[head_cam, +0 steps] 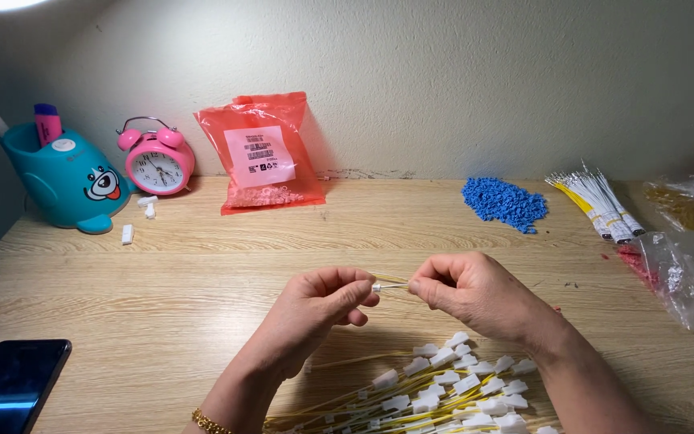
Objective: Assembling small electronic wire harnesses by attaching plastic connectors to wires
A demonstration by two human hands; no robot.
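White connector piece (378, 287), tiny, is sitting between both hands above the wooden table (202, 273); left hand (315, 309) is pinching it at the fingertips, right hand (467, 291) is gripping the thin wire (395, 285) meeting it. Just below, a pile of yellow wires with white connectors (435, 390) is running off the bottom edge. Farther out: blue pellets (504, 202), red bag (261, 153), pink alarm clock (157, 162), phone (11, 382). Wire's far end is hiding inside the right fist.

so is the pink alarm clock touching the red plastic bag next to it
Apart. The head view shows a strip of bare wall and table between the pink alarm clock and the red plastic bag.
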